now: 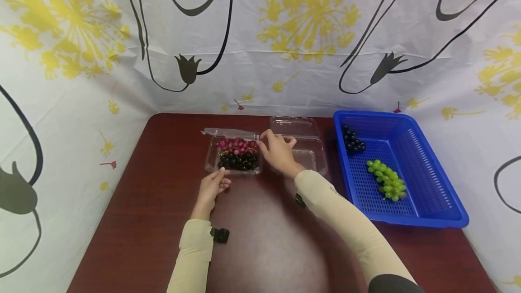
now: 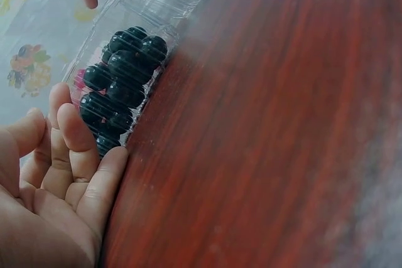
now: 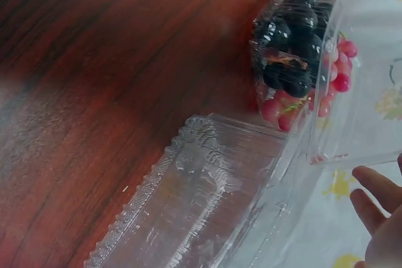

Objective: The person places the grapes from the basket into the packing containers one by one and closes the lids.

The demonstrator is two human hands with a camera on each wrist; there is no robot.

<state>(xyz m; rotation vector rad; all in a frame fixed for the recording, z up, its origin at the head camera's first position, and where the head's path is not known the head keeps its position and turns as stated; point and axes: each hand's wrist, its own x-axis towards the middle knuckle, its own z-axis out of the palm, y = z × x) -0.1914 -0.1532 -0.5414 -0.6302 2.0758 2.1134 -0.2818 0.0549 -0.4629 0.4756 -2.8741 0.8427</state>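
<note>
Grape box [image 1: 211, 159], see-through, sits near the far edge of the brown table [image 1: 138, 220], its long axis running left to right and its lid [image 1: 229, 133] raised along the far side. Only the head view gives us the blue basket [image 1: 437, 171], which holds a green bunch [image 1: 386, 180] and, by its left wall, a smaller dark bunch [image 1: 352, 140]. Just right of the grape box lies a second box [image 1: 312, 158], lid laid back; the right wrist view shows us its ridged rim. The right hand [image 1: 280, 152] is by the grape box's right end — two fingers spread apart beside the lid. The left hand [image 1: 210, 190] curls its fingers at the near rim; whether they pinch it, we cannot tell. Inside, black grapes [image 1: 238, 162] lie nearer us, pink grapes [image 1: 237, 145] beyond; the left wrist view catches mostly black. One brown stalk [image 3: 286, 60] shows only from the right wrist.
</note>
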